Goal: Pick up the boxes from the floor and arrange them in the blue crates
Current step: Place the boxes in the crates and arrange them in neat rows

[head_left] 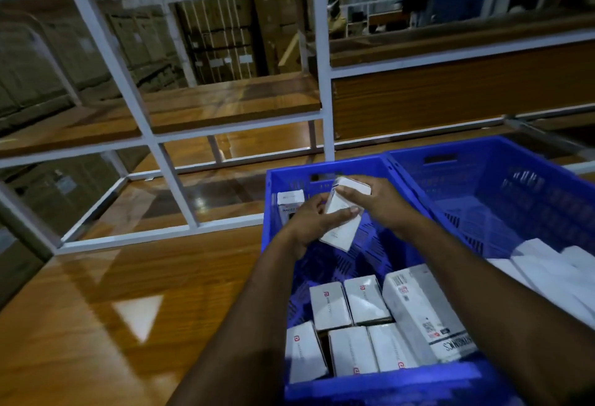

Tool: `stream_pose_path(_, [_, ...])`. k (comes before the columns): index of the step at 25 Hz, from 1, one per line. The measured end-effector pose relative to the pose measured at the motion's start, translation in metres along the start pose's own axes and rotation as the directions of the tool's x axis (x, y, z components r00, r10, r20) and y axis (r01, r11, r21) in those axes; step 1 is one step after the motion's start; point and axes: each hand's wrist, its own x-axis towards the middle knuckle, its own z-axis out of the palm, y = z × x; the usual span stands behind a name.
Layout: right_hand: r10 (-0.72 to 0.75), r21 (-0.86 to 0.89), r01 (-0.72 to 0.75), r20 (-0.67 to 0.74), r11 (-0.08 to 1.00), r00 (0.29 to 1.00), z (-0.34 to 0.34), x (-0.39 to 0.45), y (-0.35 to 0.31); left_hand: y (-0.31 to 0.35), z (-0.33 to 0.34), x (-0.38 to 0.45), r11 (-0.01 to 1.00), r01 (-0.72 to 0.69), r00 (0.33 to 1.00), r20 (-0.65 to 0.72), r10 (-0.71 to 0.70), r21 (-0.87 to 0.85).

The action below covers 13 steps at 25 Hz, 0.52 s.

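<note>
Both grips, left hand (317, 220) and right hand (380, 201), clasp one white box (343, 220) above the blue crate (322, 170), with packed boxes (351, 328) at six o'clock.

Blue crates (325, 174), white boxes (330, 306) w/ red logos

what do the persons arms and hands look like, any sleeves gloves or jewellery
Both forearms are bare up to the frame's lower edge, with no sleeve in view. The left hand and right hand wear no gloves. No ring, watch or bracelet is visible, though the picture is slightly blurred.
</note>
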Motion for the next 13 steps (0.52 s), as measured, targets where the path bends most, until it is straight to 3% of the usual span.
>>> stream_pose_path(5, [0.016, -0.039, -0.016, 0.008, 0.999, 1.000, -0.001, 0.002, 0.007, -0.002, 0.003, 0.008, 0.994, 0.019, 0.999, 0.032, -0.016, -0.107])
stream_pose_path(8, [0.099, 0.190, -0.091, -0.036, 0.978, 0.994, 0.001, 0.008, 0.002, 0.013, 0.008, 0.003, 0.981, -0.036, 0.998, -0.053, 0.026, -0.191])
stream_pose_path(10, [0.165, 0.382, -0.148, -0.011, 0.912, 0.986, -0.003, 0.012, 0.001, 0.020, 0.013, -0.003, 0.940, -0.007, 0.997, -0.070, -0.018, -0.342])
stream_pose_path(13, [0.232, 0.501, -0.260, 0.119, 0.826, 0.965, -0.006, 0.011, 0.001, 0.021, 0.014, -0.010, 0.833, 0.117, 0.993, 0.085, -0.084, -0.541])
